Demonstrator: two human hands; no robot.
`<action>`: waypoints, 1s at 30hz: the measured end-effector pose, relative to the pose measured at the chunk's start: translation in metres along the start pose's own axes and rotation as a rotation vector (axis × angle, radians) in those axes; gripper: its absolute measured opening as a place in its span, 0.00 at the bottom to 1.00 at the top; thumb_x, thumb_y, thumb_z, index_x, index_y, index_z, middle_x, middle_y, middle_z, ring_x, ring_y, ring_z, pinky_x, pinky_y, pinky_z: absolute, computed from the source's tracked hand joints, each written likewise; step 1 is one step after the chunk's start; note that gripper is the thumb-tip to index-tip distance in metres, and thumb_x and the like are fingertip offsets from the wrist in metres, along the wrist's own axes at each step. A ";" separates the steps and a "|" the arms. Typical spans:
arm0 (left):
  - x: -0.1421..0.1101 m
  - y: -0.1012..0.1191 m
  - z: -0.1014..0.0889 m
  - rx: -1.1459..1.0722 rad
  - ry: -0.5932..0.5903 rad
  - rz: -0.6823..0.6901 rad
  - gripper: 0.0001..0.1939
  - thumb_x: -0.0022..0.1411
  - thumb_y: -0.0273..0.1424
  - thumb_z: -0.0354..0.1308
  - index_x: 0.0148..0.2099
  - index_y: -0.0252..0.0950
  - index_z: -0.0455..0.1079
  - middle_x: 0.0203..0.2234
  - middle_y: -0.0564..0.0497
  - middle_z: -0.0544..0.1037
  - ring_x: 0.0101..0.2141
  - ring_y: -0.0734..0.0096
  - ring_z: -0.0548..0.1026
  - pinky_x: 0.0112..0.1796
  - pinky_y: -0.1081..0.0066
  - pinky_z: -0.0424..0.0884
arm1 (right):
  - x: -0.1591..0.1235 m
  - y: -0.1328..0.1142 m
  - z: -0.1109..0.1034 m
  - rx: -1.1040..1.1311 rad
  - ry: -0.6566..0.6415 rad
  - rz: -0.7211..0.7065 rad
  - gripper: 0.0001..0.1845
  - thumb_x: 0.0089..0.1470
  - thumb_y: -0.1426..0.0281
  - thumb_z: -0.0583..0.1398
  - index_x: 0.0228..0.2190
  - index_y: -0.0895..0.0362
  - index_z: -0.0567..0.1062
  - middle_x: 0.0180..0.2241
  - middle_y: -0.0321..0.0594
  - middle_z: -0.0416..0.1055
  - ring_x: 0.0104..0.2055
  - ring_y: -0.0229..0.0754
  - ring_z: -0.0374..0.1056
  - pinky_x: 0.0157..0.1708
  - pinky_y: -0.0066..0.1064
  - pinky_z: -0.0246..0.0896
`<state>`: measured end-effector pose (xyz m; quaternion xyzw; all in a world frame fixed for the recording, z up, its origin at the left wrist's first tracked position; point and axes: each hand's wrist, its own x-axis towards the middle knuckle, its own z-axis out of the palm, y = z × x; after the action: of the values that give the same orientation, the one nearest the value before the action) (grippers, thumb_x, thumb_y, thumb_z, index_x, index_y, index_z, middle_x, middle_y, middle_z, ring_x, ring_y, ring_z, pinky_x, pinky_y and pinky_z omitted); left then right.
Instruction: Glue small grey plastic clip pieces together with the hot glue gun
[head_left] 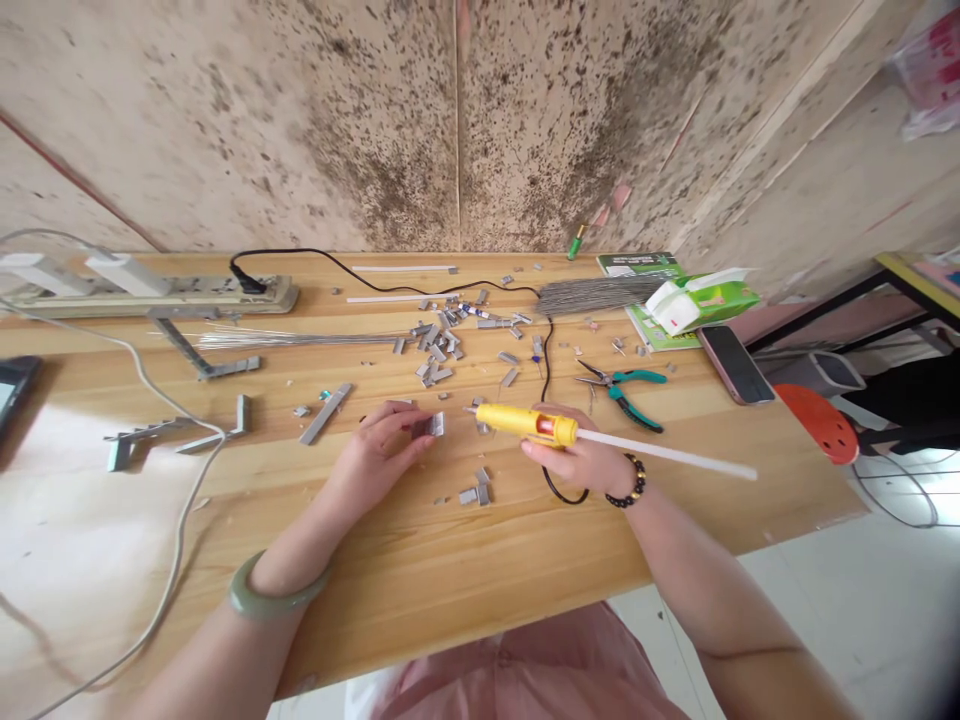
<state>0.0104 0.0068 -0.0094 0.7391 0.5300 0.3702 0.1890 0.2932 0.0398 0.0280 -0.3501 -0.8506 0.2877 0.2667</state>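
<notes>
My right hand is wrapped round a yellow hot glue gun, its nozzle pointing left. A long white glue stick sticks out of the gun's back. Just left of the nozzle, my left hand pinches a small grey rectangular piece between thumb and fingers. A gap separates the nozzle from that piece. Close by on the wood lie a few loose grey pieces, and a longer grey strip rests left of my left hand. Behind my hands spreads a pile of small grey pieces.
Teal-handled pliers lie right of the glue gun, near a phone and a green tissue pack. Thin metal rods lie at the back. A power strip stands back left; a white cable crosses the table's left side.
</notes>
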 end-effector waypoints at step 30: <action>-0.005 -0.006 0.010 0.299 -0.050 0.212 0.07 0.60 0.31 0.57 0.40 0.36 0.74 0.33 0.43 0.73 0.39 0.57 0.71 0.43 0.58 0.67 | 0.037 -0.049 0.045 -0.736 -0.175 0.230 0.07 0.59 0.68 0.56 0.38 0.58 0.70 0.40 0.47 0.72 0.45 0.47 0.66 0.45 0.36 0.56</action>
<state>0.0127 0.0054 -0.0216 0.8196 0.4935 0.2867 0.0502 0.2194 0.0252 0.0396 -0.4894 -0.8717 0.0201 0.0160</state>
